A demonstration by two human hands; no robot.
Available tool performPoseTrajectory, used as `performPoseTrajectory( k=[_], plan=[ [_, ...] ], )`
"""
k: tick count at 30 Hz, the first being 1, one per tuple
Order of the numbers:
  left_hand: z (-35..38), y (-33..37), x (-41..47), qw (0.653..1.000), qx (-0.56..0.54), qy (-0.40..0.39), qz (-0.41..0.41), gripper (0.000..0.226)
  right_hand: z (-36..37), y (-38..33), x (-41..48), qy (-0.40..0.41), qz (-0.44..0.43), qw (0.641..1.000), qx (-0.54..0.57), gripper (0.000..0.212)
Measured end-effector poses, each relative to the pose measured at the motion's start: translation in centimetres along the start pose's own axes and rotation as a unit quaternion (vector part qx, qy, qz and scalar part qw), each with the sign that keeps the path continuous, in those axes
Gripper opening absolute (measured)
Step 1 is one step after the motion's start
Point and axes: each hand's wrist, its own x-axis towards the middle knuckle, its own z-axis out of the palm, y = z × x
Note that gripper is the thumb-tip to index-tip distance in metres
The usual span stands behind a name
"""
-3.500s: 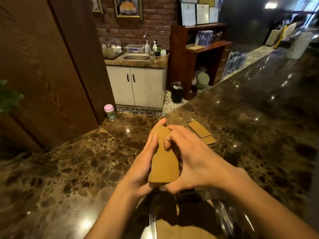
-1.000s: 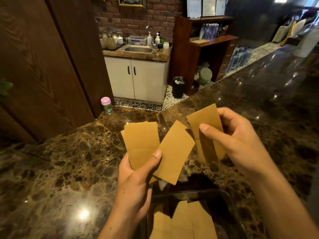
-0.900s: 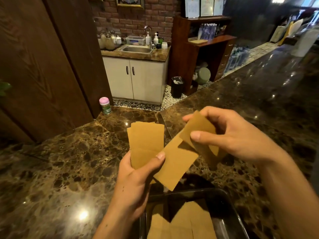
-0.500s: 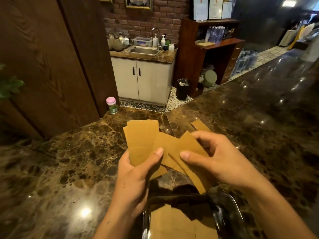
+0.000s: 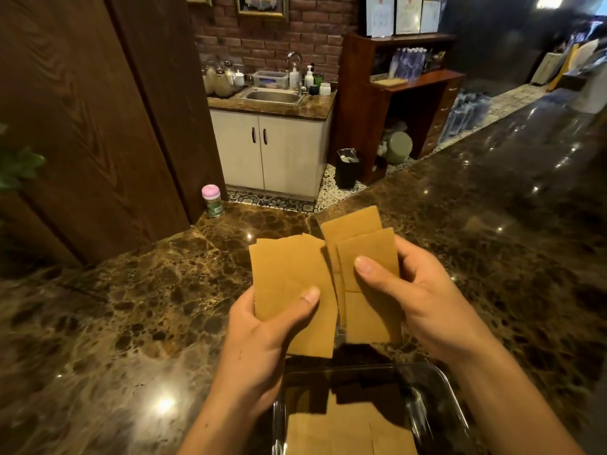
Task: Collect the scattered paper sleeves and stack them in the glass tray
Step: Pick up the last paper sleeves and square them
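Observation:
Both hands hold flat brown paper sleeves above the marble counter [image 5: 131,307]. My left hand [image 5: 262,336] pinches a small stack of sleeves [image 5: 289,274] with the thumb on top. My right hand [image 5: 417,297] grips two or three more sleeves [image 5: 364,251], fanned and upright, side by side with the left stack and overlapping it slightly. Below the hands stands the glass tray [image 5: 440,389], with several sleeves [image 5: 345,431] lying flat in it. My forearms hide part of the tray's rim.
A small jar with a pink lid [image 5: 213,200] stands at the counter's far corner beside a dark wooden wall [image 5: 82,126]. Beyond the counter are a sink cabinet [image 5: 269,149], a black bin [image 5: 347,167] and wooden shelves [image 5: 404,93].
My right hand picked up sleeves from the counter and brought them against the left hand's stack. The sleeves now stand side by side, more upright and aligned than half a second ago.

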Motion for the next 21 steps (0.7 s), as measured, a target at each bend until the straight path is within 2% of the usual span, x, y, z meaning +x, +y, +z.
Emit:
performPoseTrajectory(
  k=[3, 7, 11, 15, 17, 20, 21],
  plan=[
    [0.1, -0.1, 0.0, 0.999, 0.043, -0.027, 0.007, 0.035, 0.0, -1.3, 0.8, -0.025, -0.005, 0.997, -0.076, 0.04],
    [0.1, -0.1, 0.1, 1.0, -0.016, 0.003, 0.02, 0.055, 0.2, -1.6, 1.2, 0.083, -0.041, 0.994, -0.056, 0.026],
    [-0.3, 0.3, 0.5, 0.997, -0.045, 0.045, 0.052, 0.051, -0.7, -1.2, 0.4, -0.047, -0.001, 0.988, -0.144, 0.028],
    [-0.3, 0.3, 0.5, 0.998, 0.0, 0.011, 0.055, 0.042, 0.2, -1.4, 0.5, -0.088, -0.054, 0.976, -0.191, 0.026],
    [-0.1, 0.2, 0.2, 0.999, -0.013, -0.001, 0.049, 0.04, 0.9, -1.3, 0.7, -0.051, -0.079, 0.982, -0.163, 0.026],
    [0.1, 0.1, 0.0, 0.998, -0.046, 0.009, 0.045, 0.028, 1.6, -0.6, 0.7, 0.077, -0.079, 0.991, -0.077, 0.031],
    [0.2, 0.2, 0.0, 0.998, -0.04, 0.013, 0.049, 0.028, 1.6, -0.3, 0.5, 0.077, -0.066, 0.992, -0.074, 0.033]
  ],
)
